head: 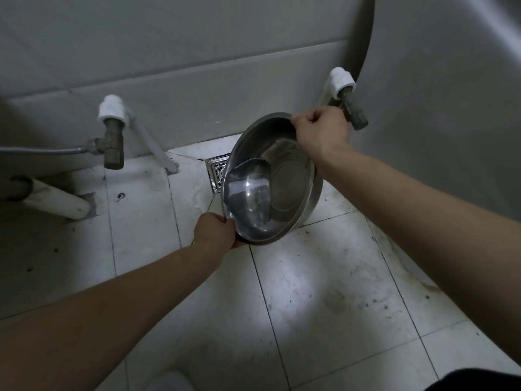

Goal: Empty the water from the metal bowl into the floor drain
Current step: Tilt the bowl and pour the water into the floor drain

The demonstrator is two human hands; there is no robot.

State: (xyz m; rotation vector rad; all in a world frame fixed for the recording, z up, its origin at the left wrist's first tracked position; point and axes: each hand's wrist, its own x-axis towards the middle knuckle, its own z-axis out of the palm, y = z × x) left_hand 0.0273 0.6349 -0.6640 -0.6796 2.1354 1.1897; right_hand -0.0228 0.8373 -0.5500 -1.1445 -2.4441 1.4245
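Forearms reached out from the lower corners of the view over a stained tile floor [310, 292]. Left hand [218, 231] gripped the near, low rim of the metal bowl [284, 170], fingers curled round its edge. Right hand [321, 131] grasped the far, raised rim, just in front of a brass valve [355, 117]. Bowl was held clear of the floor and tilted down to the left, with the water [249, 198] pooled against its low left wall. Floor drain [216, 170] sat close to the wall, only part of its grate showing past the bowl's left edge. No stream over the rim could be made out. Judgement: the low lip looked about over the grate, so the pour needed little shifting. Best done by lifting the right side slowly while the left hand acted as a steady pivot, so that a thin stream fell onto the grate. A fast tip would likely sheet water across the tiles. Holding the lip low should limit splashing.
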